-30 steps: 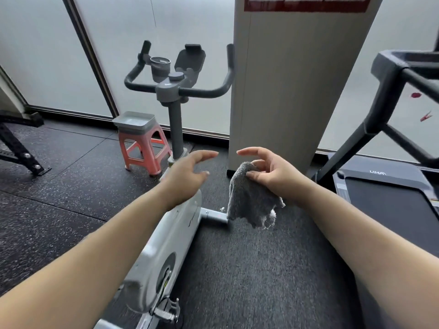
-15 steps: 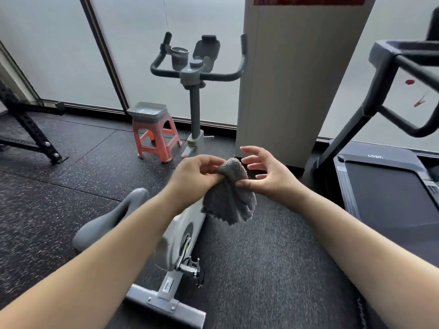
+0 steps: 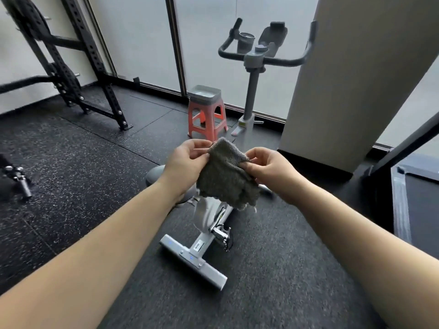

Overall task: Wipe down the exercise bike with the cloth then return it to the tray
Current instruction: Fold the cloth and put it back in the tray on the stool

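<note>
Cloth (image 3: 225, 176) hangs between both hands, left hand (image 3: 184, 162) and right hand (image 3: 270, 166) pinching its top corners.

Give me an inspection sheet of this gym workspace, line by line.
Surface: dark speckled rubber floor.
Job's things: grey cloth held up over the exercise bike; grey tray on a red stool.
Clutter: nothing seen.
Grippers: left hand and right hand each pinch a top edge of the cloth.
Cables: nothing seen.
Surroundings: black rack, frosted windows, pillar, treadmill at right.
</note>
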### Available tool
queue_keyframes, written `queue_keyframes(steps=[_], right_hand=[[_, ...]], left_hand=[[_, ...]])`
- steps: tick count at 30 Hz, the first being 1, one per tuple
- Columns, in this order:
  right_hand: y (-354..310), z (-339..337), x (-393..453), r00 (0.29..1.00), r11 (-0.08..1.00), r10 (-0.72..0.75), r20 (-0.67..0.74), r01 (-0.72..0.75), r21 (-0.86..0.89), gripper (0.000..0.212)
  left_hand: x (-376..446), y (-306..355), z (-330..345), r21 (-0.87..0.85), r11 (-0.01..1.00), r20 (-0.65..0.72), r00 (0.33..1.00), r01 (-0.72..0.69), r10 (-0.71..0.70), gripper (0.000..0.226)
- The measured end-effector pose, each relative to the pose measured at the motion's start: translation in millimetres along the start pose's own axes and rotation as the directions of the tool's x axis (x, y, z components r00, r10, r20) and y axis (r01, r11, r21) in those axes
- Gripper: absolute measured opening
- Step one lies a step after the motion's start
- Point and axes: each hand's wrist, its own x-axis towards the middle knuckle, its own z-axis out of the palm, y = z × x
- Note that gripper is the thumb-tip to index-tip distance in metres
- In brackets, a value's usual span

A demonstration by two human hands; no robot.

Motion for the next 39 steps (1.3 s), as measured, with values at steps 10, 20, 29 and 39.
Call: queue_keyframes(steps=[10, 20, 29, 39], right_hand=[[-41, 140, 32, 0.998, 0.996, -0.014, 0.066, 0.008, 0.091, 0.019], [-73, 309, 97, 0.97, 0.989, -0.042, 0.24, 0.007, 0.145, 0.062], [-103, 397, 193, 0.975, 0.993, -0.087, 0.203, 0.103, -0.066, 0.031], [-119, 455, 343, 0.963, 0.981, -0.164, 0.213, 0.181, -0.063, 0.026]], left_hand=[[-29, -32, -159, 0.319, 0.932, 0.007, 0.983, 0.17, -0.182, 0.062], [-7, -27, -350, 0.394, 0.902, -0.057, 0.975, -0.174, 0.213, 0.052], [65, -31, -443, 0.556, 0.797, 0.093, 0.97, -0.238, 0.225, 0.064], [187, -73, -506, 0.598, 0.802, -0.089, 0.993, -0.01, 0.078, 0.034]])
